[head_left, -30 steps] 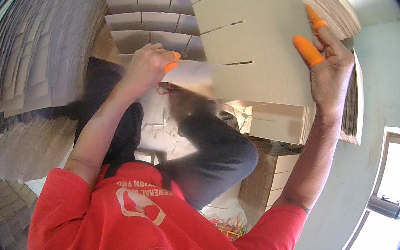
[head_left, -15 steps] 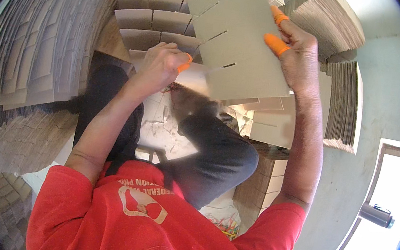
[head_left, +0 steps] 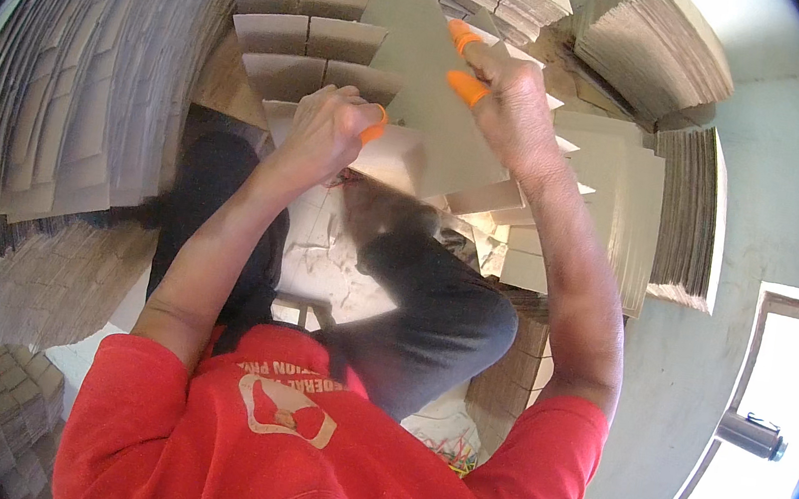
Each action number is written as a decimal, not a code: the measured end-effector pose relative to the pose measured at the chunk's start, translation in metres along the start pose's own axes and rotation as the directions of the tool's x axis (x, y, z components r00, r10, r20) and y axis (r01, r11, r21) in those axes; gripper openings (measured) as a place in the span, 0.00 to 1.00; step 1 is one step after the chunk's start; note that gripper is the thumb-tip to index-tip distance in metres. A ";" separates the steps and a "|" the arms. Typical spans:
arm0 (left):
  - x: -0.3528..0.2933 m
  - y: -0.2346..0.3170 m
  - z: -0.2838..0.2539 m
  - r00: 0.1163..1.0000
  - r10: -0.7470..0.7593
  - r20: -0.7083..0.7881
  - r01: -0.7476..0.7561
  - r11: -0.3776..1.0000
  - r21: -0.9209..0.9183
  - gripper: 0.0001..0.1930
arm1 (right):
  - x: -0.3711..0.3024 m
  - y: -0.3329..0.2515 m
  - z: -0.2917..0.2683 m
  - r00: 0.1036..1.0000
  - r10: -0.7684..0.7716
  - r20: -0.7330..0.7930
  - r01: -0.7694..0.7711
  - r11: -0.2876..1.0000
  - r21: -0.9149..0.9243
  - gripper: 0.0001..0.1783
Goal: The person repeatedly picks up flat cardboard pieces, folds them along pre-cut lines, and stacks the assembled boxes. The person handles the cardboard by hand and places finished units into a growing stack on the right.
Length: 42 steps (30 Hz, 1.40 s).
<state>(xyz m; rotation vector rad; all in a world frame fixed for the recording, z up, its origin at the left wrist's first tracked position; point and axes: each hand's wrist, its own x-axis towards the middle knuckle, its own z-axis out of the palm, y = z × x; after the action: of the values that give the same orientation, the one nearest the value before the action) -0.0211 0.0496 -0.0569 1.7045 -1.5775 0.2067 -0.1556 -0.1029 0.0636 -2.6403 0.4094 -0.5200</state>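
Note:
A grey slotted cardboard sheet (head_left: 413, 54) stands steeply tilted in front of me, across upright cardboard strips (head_left: 301, 36) set in rows. My right hand (head_left: 511, 105) pinches the sheet's right side, with orange finger covers on the thumb and a finger. Curled at the left ends of the nearest pieces, my left hand (head_left: 326, 131) grips the near cardboard strip (head_left: 396, 160). It too wears an orange cover. Its fingertips are partly hidden, as is the place where sheet and strips meet.
Tall stacks of cardboard (head_left: 89, 77) rise at the left. More cardboard bundles (head_left: 647, 55) stand at the far right, beside loose flat sheets (head_left: 592, 204). My bent knee (head_left: 451, 317) is below the work. A pale wall (head_left: 781, 189) bounds the right side.
My right hand has moved left with the slotted sheet, which has turned from facing me broadly to a steep, narrow angle among the strips. My left hand has barely moved.

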 end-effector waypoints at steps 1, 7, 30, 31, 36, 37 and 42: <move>0.001 0.000 0.000 1.000 -0.002 0.028 0.002 1.000 0.008 0.02 | -0.002 0.005 0.004 0.999 -0.042 0.016 0.042 0.999 -0.001 0.13; 0.005 0.009 -0.002 0.993 -0.046 0.110 0.040 0.997 0.064 0.07 | -0.020 0.028 0.053 0.982 0.011 0.188 0.044 0.957 -0.287 0.12; -0.017 -0.001 -0.048 0.995 -0.097 -0.032 0.101 0.980 0.173 0.23 | -0.278 0.176 -0.093 0.384 0.548 -0.743 -0.911 0.354 -0.210 0.24; -0.018 -0.005 -0.048 0.995 -0.075 -0.061 0.083 0.984 0.159 0.23 | -0.267 0.158 -0.100 0.379 0.406 -0.831 -0.871 0.459 -0.173 0.21; -0.021 -0.007 -0.053 0.988 -0.144 -0.061 0.149 0.986 0.077 0.21 | -0.194 0.074 -0.147 0.343 -0.011 -0.939 -0.655 0.714 -0.248 0.26; -0.024 -0.012 -0.052 0.986 -0.161 -0.053 0.164 0.985 0.055 0.20 | -0.176 0.056 -0.153 0.330 0.077 -0.941 -0.591 0.794 -0.142 0.26; -0.040 -0.023 -0.046 0.976 -0.215 -0.033 0.208 0.967 -0.146 0.16 | -0.078 -0.018 -0.110 0.754 0.052 -0.655 0.036 0.992 0.120 0.28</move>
<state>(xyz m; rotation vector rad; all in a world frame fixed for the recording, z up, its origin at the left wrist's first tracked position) 0.0083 0.1073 -0.0595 1.7278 -1.3303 0.0266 -0.2671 -0.0966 0.1415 -2.2528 0.5666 -1.4389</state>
